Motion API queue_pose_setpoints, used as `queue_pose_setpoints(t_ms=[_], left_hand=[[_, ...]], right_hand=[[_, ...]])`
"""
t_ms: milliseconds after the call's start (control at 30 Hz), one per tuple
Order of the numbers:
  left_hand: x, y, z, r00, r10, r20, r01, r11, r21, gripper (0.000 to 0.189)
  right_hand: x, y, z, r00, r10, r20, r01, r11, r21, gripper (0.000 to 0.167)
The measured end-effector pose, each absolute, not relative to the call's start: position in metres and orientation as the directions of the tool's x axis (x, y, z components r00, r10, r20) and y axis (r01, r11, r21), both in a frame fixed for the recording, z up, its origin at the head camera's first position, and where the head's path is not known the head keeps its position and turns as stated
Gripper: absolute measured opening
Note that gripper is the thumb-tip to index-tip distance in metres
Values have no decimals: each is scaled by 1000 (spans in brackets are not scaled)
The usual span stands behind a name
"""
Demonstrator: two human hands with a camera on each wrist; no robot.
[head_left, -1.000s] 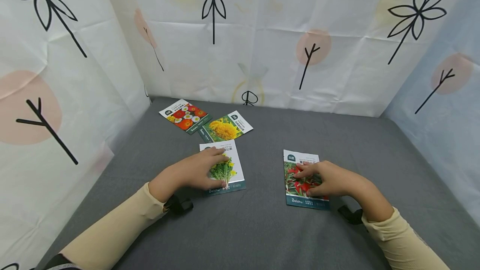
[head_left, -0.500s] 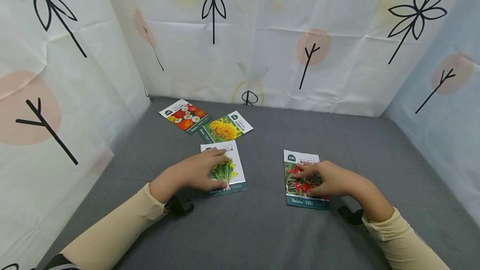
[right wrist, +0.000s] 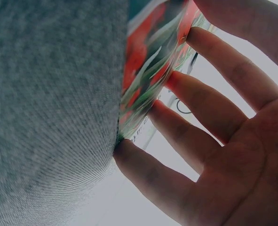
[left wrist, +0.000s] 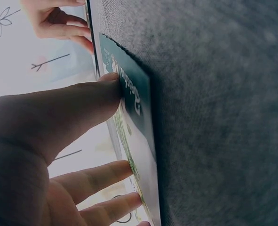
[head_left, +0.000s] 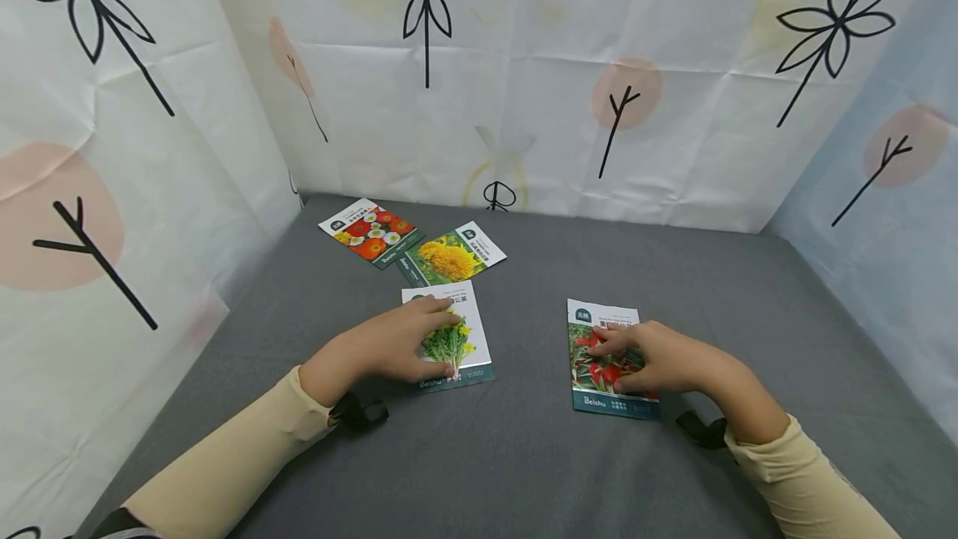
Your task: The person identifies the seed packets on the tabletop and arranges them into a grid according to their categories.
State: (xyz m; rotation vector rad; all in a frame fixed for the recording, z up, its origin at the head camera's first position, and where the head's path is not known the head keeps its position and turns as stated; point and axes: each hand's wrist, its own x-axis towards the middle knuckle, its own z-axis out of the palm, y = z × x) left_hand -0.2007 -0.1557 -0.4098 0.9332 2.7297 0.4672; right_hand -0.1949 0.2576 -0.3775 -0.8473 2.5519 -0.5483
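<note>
My left hand (head_left: 392, 339) rests its spread fingertips and thumb on a seed packet (head_left: 473, 331) with leafy green stems and small yellow flowers. In the left wrist view, the thumb lies on this packet's dark green bottom band (left wrist: 134, 80), and the packet is flat on the cloth. To the right, my right hand (head_left: 666, 360) touches a second seed packet (head_left: 584, 364), printed with red flowers and long leaves. The right wrist view has those fingers fanned out, tips on the packet face (right wrist: 150, 56). Each hand covers part of its packet.
Behind the left hand lie two more seed packets, one with a yellow bloom (head_left: 449, 260) and one with red, orange and white flowers (head_left: 370, 231). Grey cloth (head_left: 509, 456) covers the table. White printed fabric walls (head_left: 539, 131) stand at the back and sides.
The leafy green packet has slid very slightly to the right under my left hand. My right hand and the other packets look the same.
</note>
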Motion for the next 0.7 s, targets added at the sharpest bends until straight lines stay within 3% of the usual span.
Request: queue_pose_setpoints(t_ms=[700], left_hand=[[-199,-151,-406,-766,633,-111,559,741,372,74]], right_hand=[[-199,258,-377,-723,-650,-234,-496,725,-478,45]])
